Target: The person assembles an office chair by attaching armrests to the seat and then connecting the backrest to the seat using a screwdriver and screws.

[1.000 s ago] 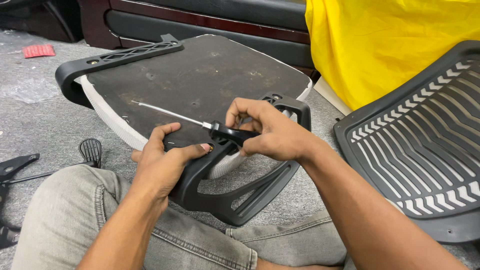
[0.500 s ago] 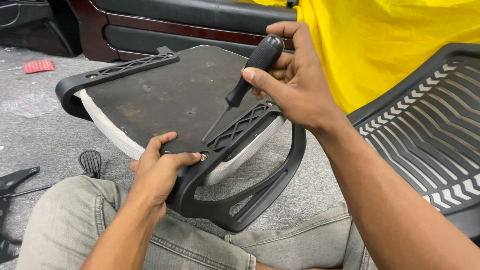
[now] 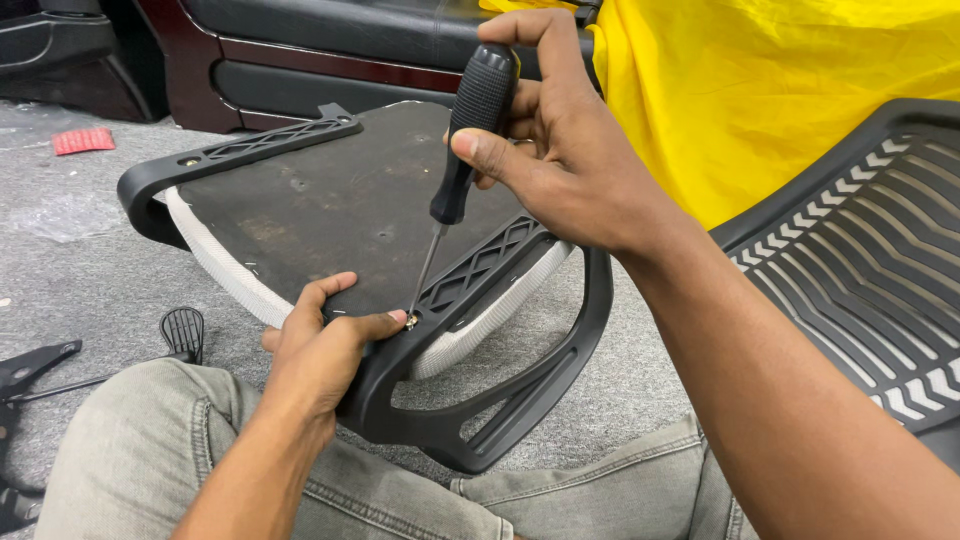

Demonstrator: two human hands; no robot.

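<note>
An upturned chair seat with a dark underside and white mesh edge lies on the floor. A black plastic armrest is fitted along its near side, a second armrest along the far side. My left hand grips the near armrest and seat edge, thumb beside a brass screw. My right hand holds a black-handled screwdriver nearly upright, its tip on that screw.
A black slatted chair back lies at the right. Yellow cloth hangs behind it. Dark furniture stands at the back. Black metal parts and a small black lever lie on the grey carpet by my knee.
My right hand swung the screwdriver from lying sideways to nearly upright, then lowered its tip onto the screw. My left hand kept its grip on the armrest.
</note>
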